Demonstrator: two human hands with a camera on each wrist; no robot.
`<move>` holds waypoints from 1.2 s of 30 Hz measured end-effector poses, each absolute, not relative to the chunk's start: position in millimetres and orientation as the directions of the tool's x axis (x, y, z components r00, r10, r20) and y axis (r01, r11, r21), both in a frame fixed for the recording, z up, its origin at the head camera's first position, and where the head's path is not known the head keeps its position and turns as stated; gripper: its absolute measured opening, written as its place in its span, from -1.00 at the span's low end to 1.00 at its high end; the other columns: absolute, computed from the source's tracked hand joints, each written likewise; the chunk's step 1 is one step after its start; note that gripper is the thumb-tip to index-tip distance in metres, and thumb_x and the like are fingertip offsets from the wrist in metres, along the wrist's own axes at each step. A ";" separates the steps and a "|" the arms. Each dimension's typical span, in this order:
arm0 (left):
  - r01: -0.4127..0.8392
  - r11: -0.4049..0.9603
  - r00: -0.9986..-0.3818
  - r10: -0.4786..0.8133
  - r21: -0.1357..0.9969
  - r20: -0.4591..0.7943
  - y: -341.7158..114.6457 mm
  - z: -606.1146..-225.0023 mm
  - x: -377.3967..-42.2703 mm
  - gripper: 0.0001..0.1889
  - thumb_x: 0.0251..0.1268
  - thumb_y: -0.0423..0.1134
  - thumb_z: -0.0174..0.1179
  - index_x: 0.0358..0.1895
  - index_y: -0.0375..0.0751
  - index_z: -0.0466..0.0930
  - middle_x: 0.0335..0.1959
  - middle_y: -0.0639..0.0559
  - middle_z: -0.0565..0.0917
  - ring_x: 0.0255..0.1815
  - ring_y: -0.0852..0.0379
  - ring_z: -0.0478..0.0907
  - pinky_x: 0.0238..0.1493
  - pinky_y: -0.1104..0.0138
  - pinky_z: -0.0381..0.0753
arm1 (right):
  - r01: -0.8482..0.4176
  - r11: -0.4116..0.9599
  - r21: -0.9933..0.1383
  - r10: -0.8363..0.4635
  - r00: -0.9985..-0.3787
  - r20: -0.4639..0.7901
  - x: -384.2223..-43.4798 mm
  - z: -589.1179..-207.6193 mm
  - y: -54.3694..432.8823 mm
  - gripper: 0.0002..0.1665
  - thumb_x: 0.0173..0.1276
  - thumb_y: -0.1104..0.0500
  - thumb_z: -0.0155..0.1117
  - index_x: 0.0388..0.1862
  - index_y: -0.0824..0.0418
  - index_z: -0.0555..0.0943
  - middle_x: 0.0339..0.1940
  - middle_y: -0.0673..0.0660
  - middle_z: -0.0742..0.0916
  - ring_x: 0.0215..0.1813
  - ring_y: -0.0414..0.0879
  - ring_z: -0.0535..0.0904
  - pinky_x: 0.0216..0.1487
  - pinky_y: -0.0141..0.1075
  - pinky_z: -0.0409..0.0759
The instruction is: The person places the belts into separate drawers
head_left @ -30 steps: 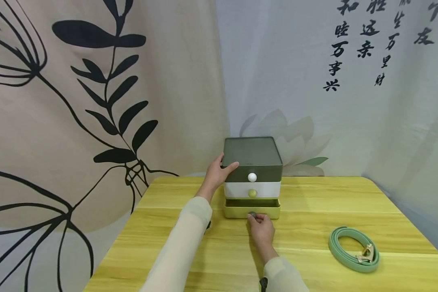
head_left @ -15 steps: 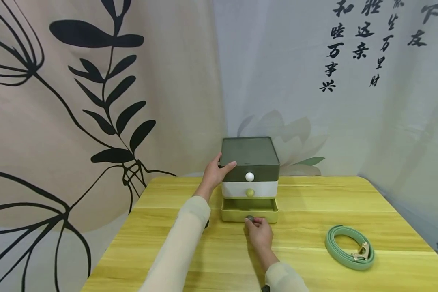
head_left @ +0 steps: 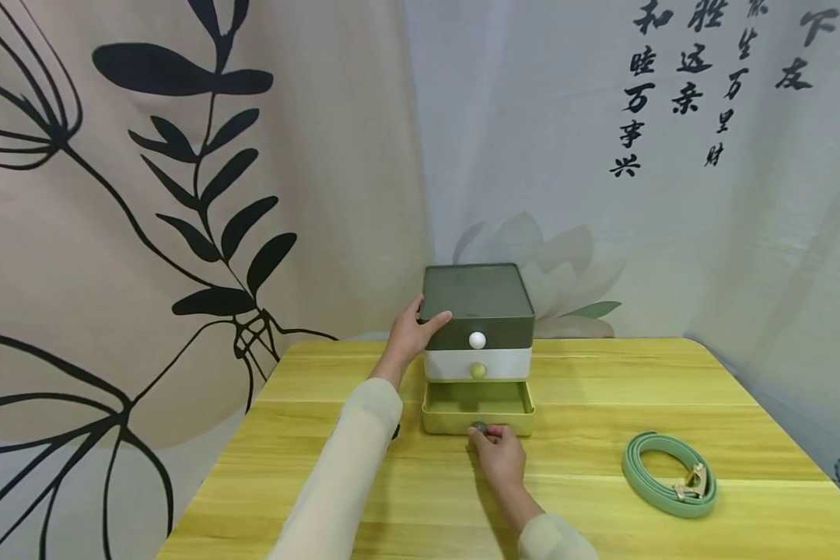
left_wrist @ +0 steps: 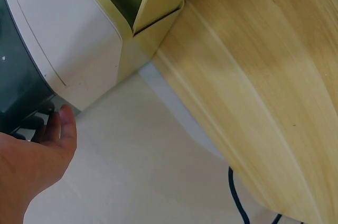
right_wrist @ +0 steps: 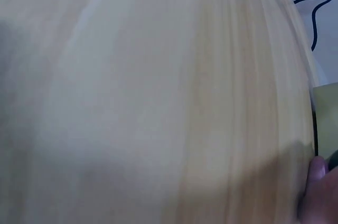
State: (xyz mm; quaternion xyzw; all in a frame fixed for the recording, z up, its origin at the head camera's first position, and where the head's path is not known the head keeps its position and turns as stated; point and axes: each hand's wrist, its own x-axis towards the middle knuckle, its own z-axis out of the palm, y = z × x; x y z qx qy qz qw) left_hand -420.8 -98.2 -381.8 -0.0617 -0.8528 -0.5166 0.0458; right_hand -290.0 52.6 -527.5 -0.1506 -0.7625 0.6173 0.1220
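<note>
A small three-tier drawer box stands on the table, dark green on top, white in the middle, yellow-green below. My left hand holds its upper left front corner, thumb over the top edge and fingers along the side. In the left wrist view, the fingers lie against the dark tier. The bottom drawer is pulled out, its inside showing. My right hand pinches that drawer's dark round knob between thumb and fingers. The right wrist view catches only part of this hand at its edge.
A coiled green belt with a gold buckle lies on the wooden table to the right. A curtain printed with plants and writing hangs behind the table. The upper two drawers, with white and yellow-green knobs, are closed.
The right hand has drawn the bottom drawer further out towards me, keeping its pinch on the knob. The left hand stays on the box's corner. The head view has shifted slightly.
</note>
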 end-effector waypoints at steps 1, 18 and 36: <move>0.152 0.458 -0.988 0.057 0.876 0.142 -98.1 -381.6 -420.8 -0.07 0.28 0.28 0.22 0.60 0.04 0.01 0.56 -0.10 0.16 0.52 -0.13 0.13 0.43 0.01 0.22 | 0.077 0.186 -0.979 0.379 -0.926 -0.001 -289.3 -527.8 53.0 -0.58 0.28 0.13 0.44 -0.10 0.43 0.57 -0.22 0.27 0.74 -0.17 0.07 0.66 -0.20 -0.21 0.62; 0.156 0.439 -0.988 0.069 0.885 0.140 -99.3 -381.4 -416.4 -0.07 0.29 0.26 0.22 0.61 0.04 -0.01 0.58 -0.06 0.11 0.54 -0.13 0.09 0.42 -0.04 0.21 | 0.078 0.164 -0.983 0.332 -0.943 -0.019 -276.4 -528.2 59.2 -0.56 0.26 0.14 0.43 -0.07 0.45 0.55 -0.22 0.23 0.73 -0.19 0.00 0.64 -0.19 -0.24 0.62; 0.147 0.450 -0.989 0.064 0.881 0.133 -98.9 -382.0 -419.8 -0.06 0.29 0.27 0.22 0.61 0.05 -0.02 0.58 -0.07 0.11 0.55 -0.12 0.07 0.43 -0.03 0.20 | 0.092 0.149 -0.985 0.339 -0.940 -0.037 -269.5 -529.6 59.4 -0.57 0.24 0.14 0.45 -0.10 0.44 0.56 -0.30 0.17 0.72 -0.29 -0.10 0.61 -0.29 -0.33 0.57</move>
